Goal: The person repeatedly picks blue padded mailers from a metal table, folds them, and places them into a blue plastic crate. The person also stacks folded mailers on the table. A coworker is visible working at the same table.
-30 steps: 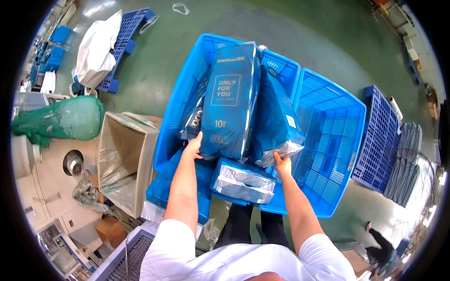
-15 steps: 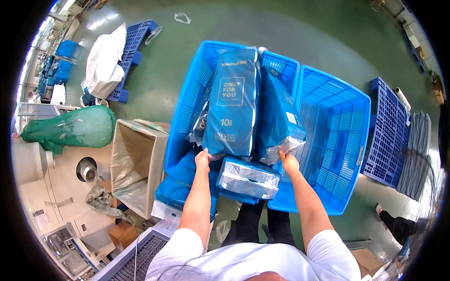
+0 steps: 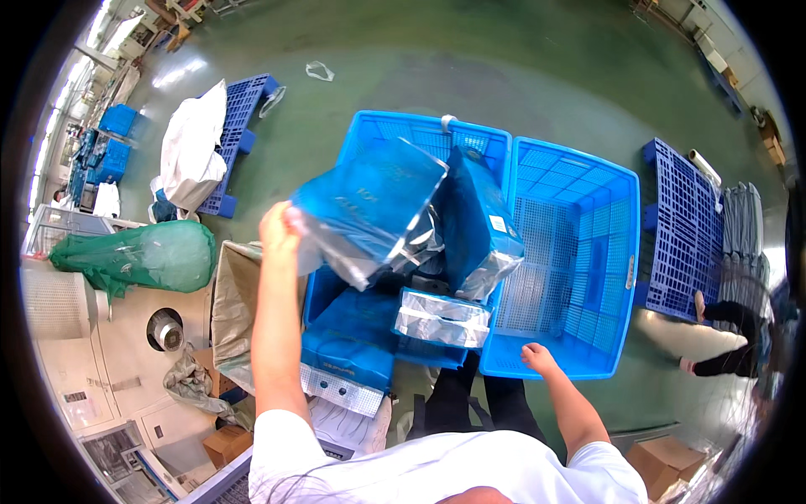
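Note:
My left hand (image 3: 281, 228) grips the corner of a blue plastic-wrapped pack (image 3: 369, 202), which is smeared by motion. That pack is raised and tilted over the left blue crate (image 3: 483, 124). Another blue pack (image 3: 478, 218) leans inside the crate on its right side. A smaller pack with a clear, silvery end (image 3: 443, 317) lies at the crate's near side. To its left rests a blue pack (image 3: 348, 336) on a white perforated surface. My right hand (image 3: 537, 359) is curled closed, apparently without anything in it, at the near edge of the right blue crate (image 3: 617, 252).
Beyond the right crate lies a blue pallet (image 3: 684, 227) beside grey rolled material. A beige fabric bin (image 3: 235, 311) and a green wrapped bundle (image 3: 138, 252) stand at left. Farther off, a white sack (image 3: 193, 151) sits against another pallet. Someone's dark-clothed legs (image 3: 730, 344) show at right.
My left hand has swung left and up, tilting the blue pack off its former upright place. My right hand has let go of the right-hand pack and dropped toward me, closing.

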